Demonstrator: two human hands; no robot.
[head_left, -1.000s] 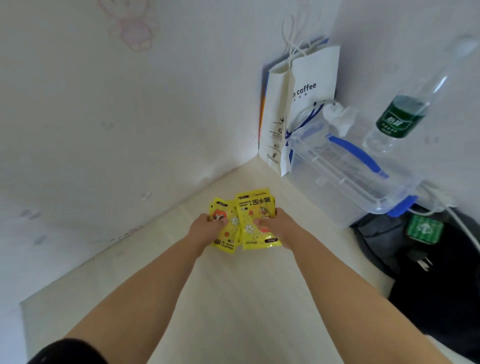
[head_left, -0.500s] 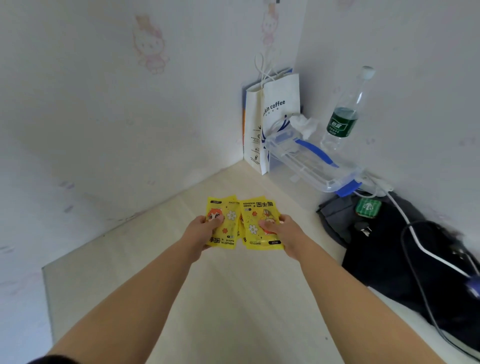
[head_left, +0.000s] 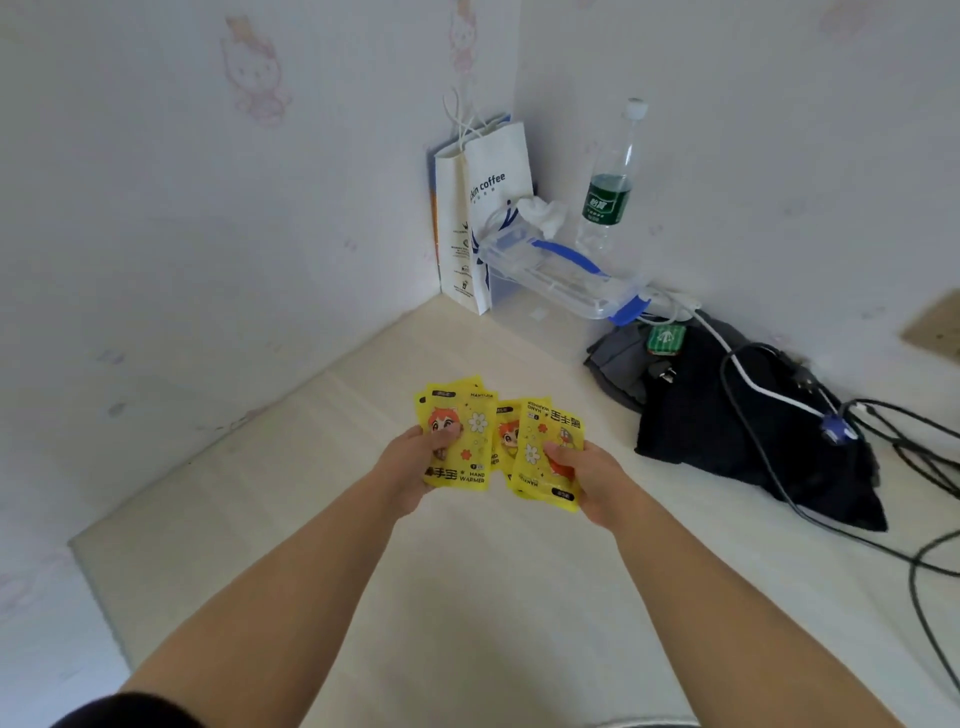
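Gripping flat, glossy yellow hand-warmer packets (head_left: 545, 447), both hands hang above a pale wood-grain surface (head_left: 483, 597). Walls edge it at left and far, and its widest stretch lies near. The left hand (head_left: 410, 467) fingers pinch at least two packets. The right hand (head_left: 592, 480) fingers pinch about three, fanned. Far right stand one paper bag (head_left: 488, 208), one clear plastic box (head_left: 550, 270) and one bottle (head_left: 610, 192).
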